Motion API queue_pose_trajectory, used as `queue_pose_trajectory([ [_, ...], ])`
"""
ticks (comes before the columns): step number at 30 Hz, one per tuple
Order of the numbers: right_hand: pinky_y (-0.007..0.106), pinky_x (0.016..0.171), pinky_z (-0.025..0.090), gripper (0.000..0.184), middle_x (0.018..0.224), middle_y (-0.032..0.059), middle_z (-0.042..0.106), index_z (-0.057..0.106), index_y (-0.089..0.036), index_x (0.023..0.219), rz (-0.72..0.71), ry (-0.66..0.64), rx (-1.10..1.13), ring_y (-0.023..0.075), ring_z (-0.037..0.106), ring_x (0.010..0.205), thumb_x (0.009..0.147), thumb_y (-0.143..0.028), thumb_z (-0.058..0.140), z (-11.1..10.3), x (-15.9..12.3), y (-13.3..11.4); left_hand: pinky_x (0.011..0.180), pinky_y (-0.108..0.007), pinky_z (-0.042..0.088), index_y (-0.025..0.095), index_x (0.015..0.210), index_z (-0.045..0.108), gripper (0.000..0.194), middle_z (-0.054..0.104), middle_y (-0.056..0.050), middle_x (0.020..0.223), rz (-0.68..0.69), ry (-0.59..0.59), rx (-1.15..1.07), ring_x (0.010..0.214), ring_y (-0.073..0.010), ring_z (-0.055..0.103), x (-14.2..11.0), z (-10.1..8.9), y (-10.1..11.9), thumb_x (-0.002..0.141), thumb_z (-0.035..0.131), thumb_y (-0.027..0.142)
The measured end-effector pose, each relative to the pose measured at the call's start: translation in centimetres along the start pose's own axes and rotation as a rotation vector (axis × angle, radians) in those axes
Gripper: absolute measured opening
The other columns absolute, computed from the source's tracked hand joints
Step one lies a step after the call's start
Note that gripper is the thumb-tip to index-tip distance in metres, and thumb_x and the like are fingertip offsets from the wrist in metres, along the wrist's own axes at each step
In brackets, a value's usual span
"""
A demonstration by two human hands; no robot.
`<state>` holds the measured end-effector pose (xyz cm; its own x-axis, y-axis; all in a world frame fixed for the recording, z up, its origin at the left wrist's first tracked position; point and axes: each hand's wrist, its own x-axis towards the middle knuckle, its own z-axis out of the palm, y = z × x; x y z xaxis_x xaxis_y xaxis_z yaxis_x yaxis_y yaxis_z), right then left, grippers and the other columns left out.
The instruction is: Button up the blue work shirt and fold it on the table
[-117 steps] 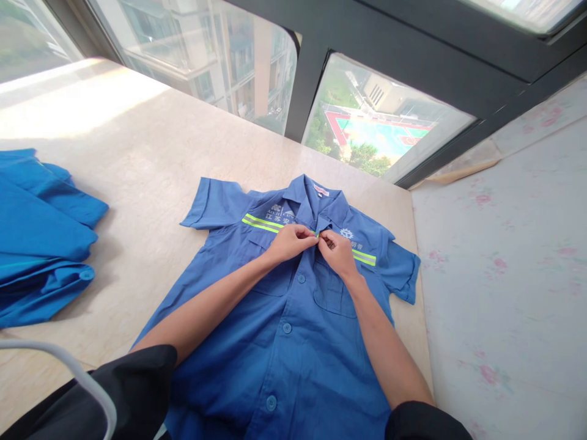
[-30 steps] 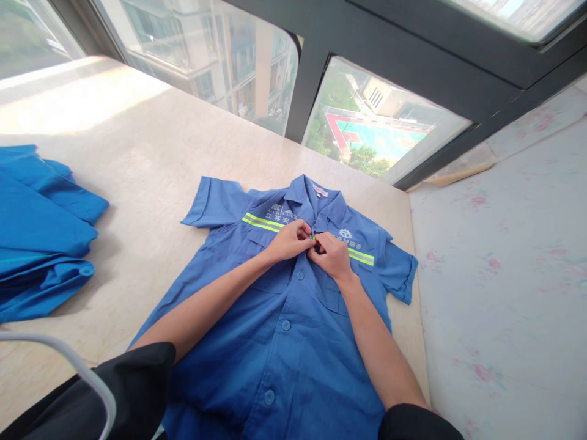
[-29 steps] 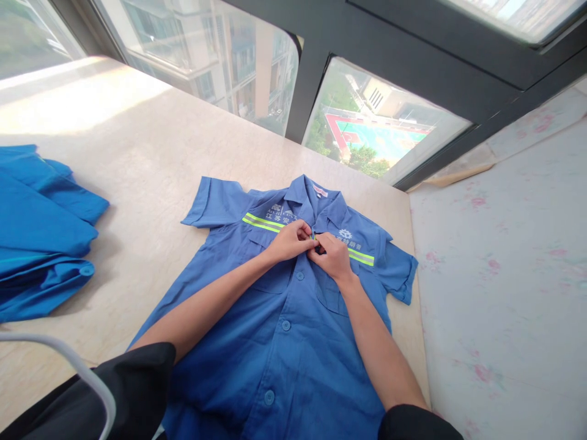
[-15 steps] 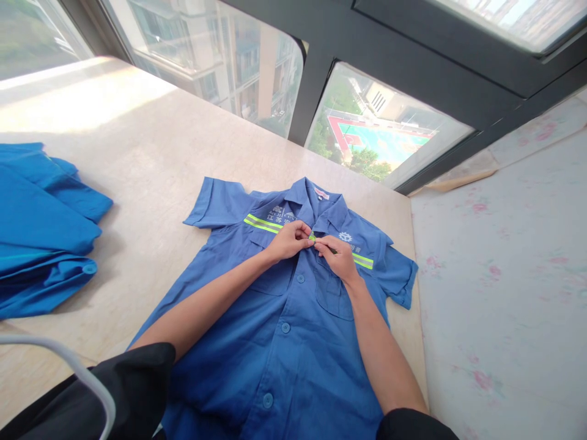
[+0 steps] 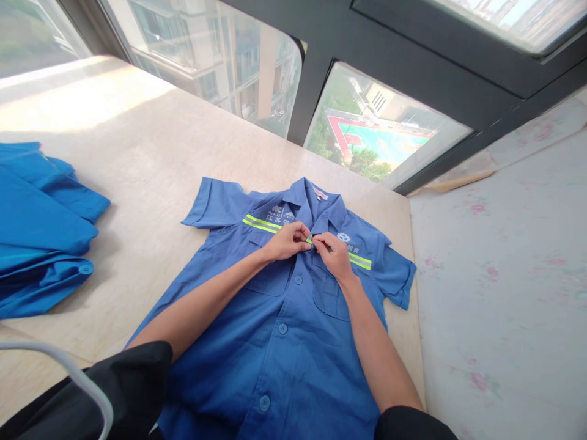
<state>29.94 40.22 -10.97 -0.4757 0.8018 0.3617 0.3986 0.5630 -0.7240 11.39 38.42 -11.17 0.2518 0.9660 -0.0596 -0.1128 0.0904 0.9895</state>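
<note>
A blue short-sleeved work shirt [image 5: 275, 305] lies face up in front of me, collar away from me, with a yellow-green reflective stripe across the chest. At the front placket below the collar, my left hand [image 5: 288, 240] pinches the striped edge between thumb and fingers. Close beside it, my right hand [image 5: 334, 252] has its fingertips pressed together on the same placket. Whatever button sits there is hidden by the fingers. Several buttons show further down, among them one [image 5: 283, 329] at mid-front, lying on the closed placket.
More folded blue clothing [image 5: 41, 226] lies at the left on the pale stone-like surface [image 5: 151, 165]. A white cable [image 5: 77, 373] curves across the lower left. Windows with a dark frame [image 5: 316, 73] stand behind, and a flowered wall [image 5: 495, 293] bounds the right side.
My right hand has shifted slightly left and up at the placket, its fingers more bunched. The left hand keeps its pinch. The shirt lies nearly the same.
</note>
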Motion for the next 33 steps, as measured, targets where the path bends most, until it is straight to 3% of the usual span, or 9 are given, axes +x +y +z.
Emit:
queue_pose_trajectory([
  [5, 0.029, 0.067, 0.049, 0.019, 0.082, 0.0035, 0.066, 0.066, -0.021, 0.087, 0.0, 0.025, -0.012, 0.016, 0.06, 0.071, 0.095, -0.033, 0.053, 0.3, 0.1, -0.1, 0.061, -0.021, 0.041, 0.016, 0.092, 0.051, 0.033, 0.062, 0.004, 0.066, 0.043, -0.014, -0.004, 0.06, -0.0087, 0.056, -0.2, -0.1, -0.3, 0.067, 0.074, 0.02],
  [11, 0.029, 0.064, 0.049, 0.011, 0.08, 0.003, 0.064, 0.061, -0.021, 0.085, 0.02, 0.116, -0.019, 0.0157, 0.058, 0.068, 0.091, -0.03, 0.056, 0.5, -0.2, -0.5, 0.063, -0.021, 0.041, 0.017, 0.134, 0.051, 0.061, 0.057, 0.005, 0.067, 0.197, 0.04, 0.109, 0.062, -0.0099, 0.053, -1.0, 0.2, 0.0, 0.076, 0.067, 0.019],
  [14, 0.029, 0.065, 0.048, 0.012, 0.08, 0.0032, 0.064, 0.061, -0.021, 0.082, -0.032, 0.095, -0.055, 0.0156, 0.058, 0.068, 0.091, -0.025, 0.053, 0.5, -0.2, -0.7, 0.074, -0.025, 0.047, 0.018, 0.115, 0.069, 0.036, 0.068, -0.003, 0.081, 0.247, 0.069, 0.215, 0.077, -0.0148, 0.062, -1.1, 0.5, -0.2, 0.08, 0.062, 0.018],
  [17, 0.03, 0.067, 0.049, 0.012, 0.082, 0.0038, 0.064, 0.062, -0.021, 0.085, -0.049, 0.084, -0.054, 0.0161, 0.059, 0.071, 0.091, -0.024, 0.052, 0.4, -0.2, -0.8, 0.084, -0.03, 0.049, 0.019, 0.096, 0.076, 0.021, 0.074, -0.006, 0.093, 0.245, 0.107, 0.278, 0.09, -0.0202, 0.066, -1.0, 0.8, -0.6, 0.08, 0.062, 0.017],
  [26, 0.034, 0.081, 0.053, 0.013, 0.092, 0.0044, 0.072, 0.072, -0.023, 0.09, -0.067, -0.011, 0.107, 0.0182, 0.067, 0.086, 0.092, -0.026, 0.06, -1.0, -0.4, 0.2, 0.079, -0.029, 0.051, 0.016, 0.095, 0.075, 0.019, 0.075, -0.006, 0.093, 0.182, 0.147, 0.247, 0.085, -0.0189, 0.068, -0.8, 0.7, -0.7, 0.08, 0.064, 0.019],
  [33, 0.031, 0.075, 0.053, 0.01, 0.088, 0.0032, 0.072, 0.074, -0.023, 0.088, 0.041, -0.038, 0.219, 0.0174, 0.066, 0.082, 0.084, -0.032, 0.073, -0.9, -0.1, 1.1, 0.069, -0.024, 0.05, 0.012, 0.096, 0.071, 0.023, 0.072, -0.005, 0.085, 0.161, 0.105, 0.158, 0.073, -0.0141, 0.065, -0.7, 0.4, -0.7, 0.077, 0.065, 0.023],
])
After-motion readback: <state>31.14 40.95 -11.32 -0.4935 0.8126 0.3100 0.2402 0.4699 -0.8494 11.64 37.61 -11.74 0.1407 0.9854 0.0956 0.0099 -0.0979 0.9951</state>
